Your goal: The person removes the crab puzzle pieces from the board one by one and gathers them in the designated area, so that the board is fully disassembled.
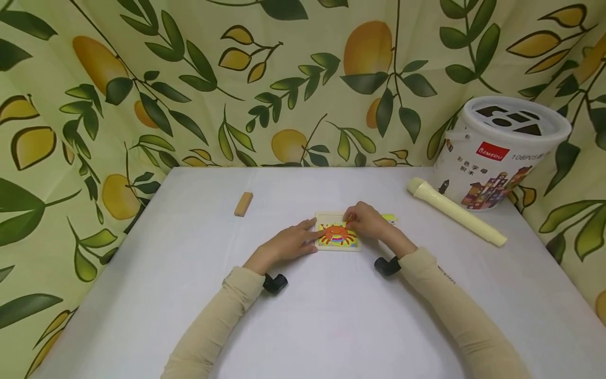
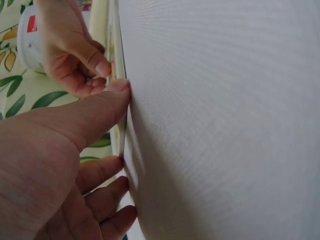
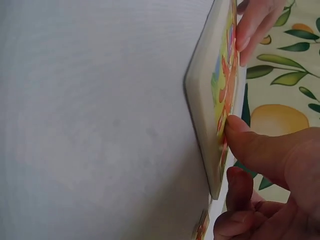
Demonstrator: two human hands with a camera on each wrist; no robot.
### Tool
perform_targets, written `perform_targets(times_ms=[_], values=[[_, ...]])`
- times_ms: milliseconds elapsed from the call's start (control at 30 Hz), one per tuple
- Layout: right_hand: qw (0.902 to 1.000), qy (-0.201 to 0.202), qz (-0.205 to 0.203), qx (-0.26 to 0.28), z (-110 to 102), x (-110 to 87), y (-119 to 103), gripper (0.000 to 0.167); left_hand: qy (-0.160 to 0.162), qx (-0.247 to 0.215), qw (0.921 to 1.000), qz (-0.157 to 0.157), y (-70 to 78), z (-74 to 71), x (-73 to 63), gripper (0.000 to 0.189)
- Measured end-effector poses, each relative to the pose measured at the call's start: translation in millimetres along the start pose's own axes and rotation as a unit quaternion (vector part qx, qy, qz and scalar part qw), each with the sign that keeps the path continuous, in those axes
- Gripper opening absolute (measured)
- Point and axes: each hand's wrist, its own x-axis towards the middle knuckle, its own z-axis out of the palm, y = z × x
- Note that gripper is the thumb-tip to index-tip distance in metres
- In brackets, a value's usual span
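A small crab jigsaw puzzle (image 1: 337, 236) in a pale wooden frame (image 3: 199, 95) lies on the table between both hands. Its orange crab and rainbow patch show; along the top, a bare strip of the tray is visible. My left hand (image 1: 290, 243) rests at the frame's left side with fingers extended, one of them over the picture. In the left wrist view, the left thumb (image 2: 112, 97) lies along the frame's edge. My right hand (image 1: 366, 220), fingers bent, pinches a reddish puzzle piece at the upper right of the picture, mostly hidden by the fingers. The right thumb (image 3: 242, 134) touches the picture's surface.
A loose yellow-green puzzle piece (image 1: 390, 218) lies just beyond the right hand. Farther right are a cream microphone-shaped stick (image 1: 456, 211) and a white lidded bucket (image 1: 497, 158). A wooden block (image 1: 243, 204) lies at back left. A leaf-patterned curtain (image 1: 284, 95) borders the table.
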Motion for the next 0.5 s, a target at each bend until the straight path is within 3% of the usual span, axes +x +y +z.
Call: perform_targets(times_ms=[300, 500], values=[[1.0, 0.006, -0.005, 0.005, 3.2, -3.1, 0.3, 0.013, -0.001, 0.006, 1.0, -0.001, -0.1, 1.8, -0.7, 0.05], [0.9993, 0.029, 0.015, 0.018, 1.7, 0.0, 2.8, 0.025, 0.003, 0.005, 1.0, 0.004, -0.8, 1.7, -0.3, 0.05]])
